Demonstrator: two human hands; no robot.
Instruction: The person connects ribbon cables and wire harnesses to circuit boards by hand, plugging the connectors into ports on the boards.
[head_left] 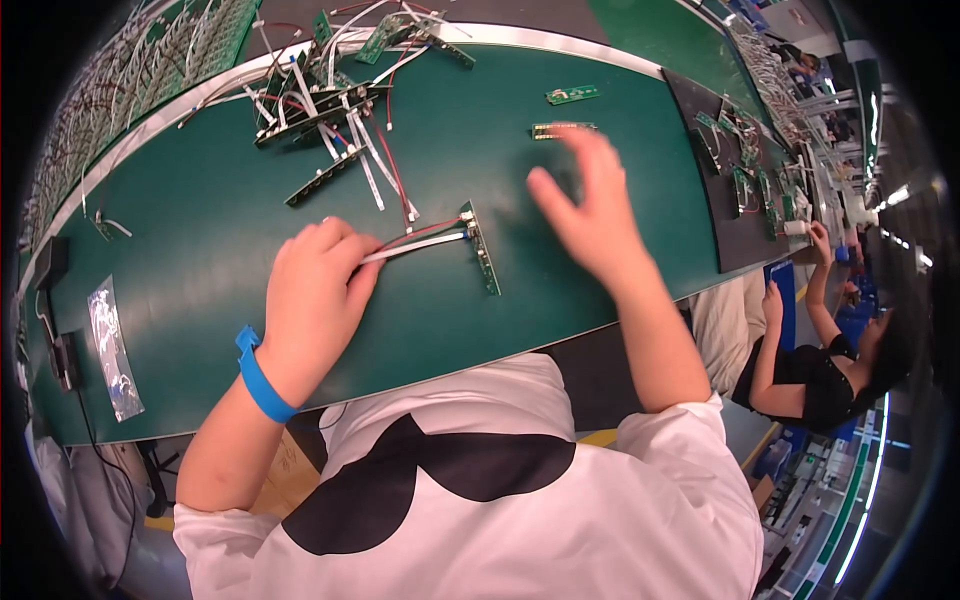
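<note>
My left hand (318, 285), with a blue strap (262, 380) at the wrist, is closed in a pinch on a white flat ribbon cable (425, 243). That cable and a thin red-and-black wire (430, 232) run to a narrow green circuit board (483, 252) at the middle of the mat. My right hand (597, 215) is slightly blurred, its thumb and fingers apart, with nothing seen in it. Its fingertips overlap the near edge of a small green board (546, 131); whether they touch it I cannot tell. A similar small board (572, 95) lies just beyond.
A pile of wired circuit boards (320, 115) covers the far left of the green mat (200, 330). At left lie a clear plastic bag (115, 350) and a black cabled device (60, 350). More boards sit on a dark panel (715, 230) at right, near a co-worker (815, 370).
</note>
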